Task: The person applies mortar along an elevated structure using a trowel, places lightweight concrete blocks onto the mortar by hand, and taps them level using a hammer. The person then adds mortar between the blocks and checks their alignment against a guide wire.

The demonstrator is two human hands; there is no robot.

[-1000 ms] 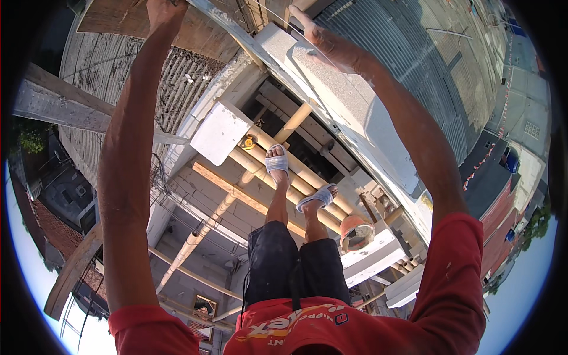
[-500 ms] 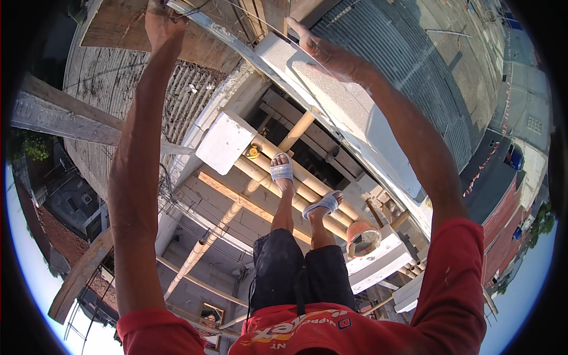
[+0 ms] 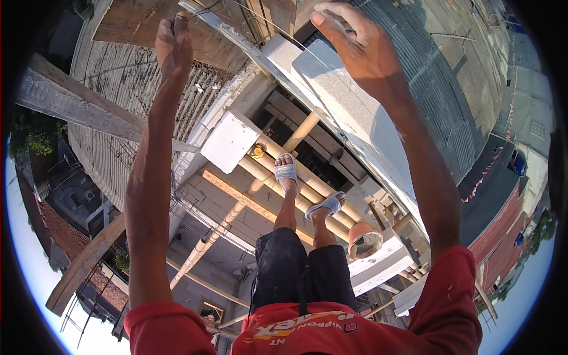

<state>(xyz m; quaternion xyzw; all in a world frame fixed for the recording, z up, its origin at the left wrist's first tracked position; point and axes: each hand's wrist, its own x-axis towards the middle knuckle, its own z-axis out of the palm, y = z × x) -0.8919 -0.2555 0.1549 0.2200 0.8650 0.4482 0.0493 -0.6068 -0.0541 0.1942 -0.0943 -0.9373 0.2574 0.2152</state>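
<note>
High at the upper left, my left hand (image 3: 174, 47) is closed, with thumb and fingertips pinched round what looks like a thin dark wire (image 3: 204, 9). The wire runs toward a pale, mortar-stained beam edge (image 3: 222, 28). My right hand (image 3: 367, 50) is raised at the upper right, fingers loosely bent and thumb apart, with nothing visible in it. Pale dust covers its fingertips. Below it lies a row of light grey blocks (image 3: 337, 80) along the wall top. A taut thin string (image 3: 285, 34) passes over the blocks, close to my right hand.
My sandalled feet stand on bamboo poles (image 3: 307, 192) above a deep drop. Near them are a white block (image 3: 231, 142), a yellow tape measure (image 3: 258, 150) and a bucket (image 3: 364, 241). A slanting timber (image 3: 83, 109) stands at left. Corrugated roofs (image 3: 444, 112) spread beyond the wall.
My right hand has drawn back from the string and lifted nearer, its fingers bending. My left hand has moved slightly right and down, still pinched. The view has shifted a little.
</note>
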